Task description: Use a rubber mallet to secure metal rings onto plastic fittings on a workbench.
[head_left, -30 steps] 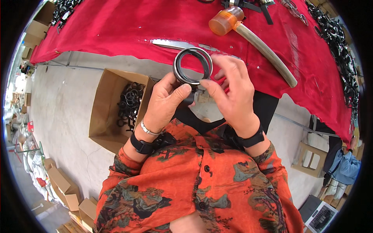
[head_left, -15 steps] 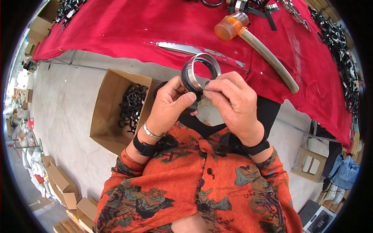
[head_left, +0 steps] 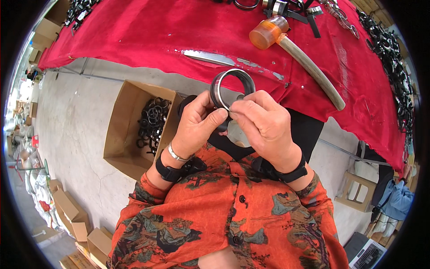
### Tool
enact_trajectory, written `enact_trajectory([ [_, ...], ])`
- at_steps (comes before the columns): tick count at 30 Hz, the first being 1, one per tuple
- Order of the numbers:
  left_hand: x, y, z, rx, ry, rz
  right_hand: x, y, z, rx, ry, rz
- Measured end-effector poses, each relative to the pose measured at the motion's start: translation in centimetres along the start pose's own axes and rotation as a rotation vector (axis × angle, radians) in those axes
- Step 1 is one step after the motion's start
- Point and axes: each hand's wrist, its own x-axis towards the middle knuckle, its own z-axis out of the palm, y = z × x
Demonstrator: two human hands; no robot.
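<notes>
A black and silver ring-shaped clamp [head_left: 216, 92] is held up before me, just off the front edge of the table. My left hand [head_left: 197, 117] is closed round its lower left side, the thumb pressed against the black lower part. At the lower right of the ring, the thumb and fingers of my right hand [head_left: 263, 119] pinch the rim. The silver metal band shows inside the black outer ring. Where the fingertips meet the ring, the detail is hidden.
A mallet [head_left: 291, 49] with an amber head lies on the red-covered table [head_left: 148, 33]. More clamp parts [head_left: 286, 9] lie at its far side, and a dense pile [head_left: 386, 58] lines the right. An open cardboard box [head_left: 127, 130] with black rings stands on the floor at left.
The clamp has tipped, so its opening faces me more, and it sits slightly lower. My right hand has shifted a little left and down along the rim.
</notes>
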Motion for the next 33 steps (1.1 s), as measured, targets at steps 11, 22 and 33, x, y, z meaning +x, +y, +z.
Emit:
enact_trajectory([
  [11,-0.2,0.1,-0.2,-0.144,0.041,0.075,0.4,0.1,-0.6,0.136,0.06,-0.029],
  [22,-0.2,1.1,0.4,0.007,0.013,-0.048,1.1,1.4,-1.4,0.555,-0.011,0.605],
  [33,0.1,1.6,1.2,0.117,0.098,-0.115,0.2,2.9,-1.4,0.791,-0.075,0.749],
])
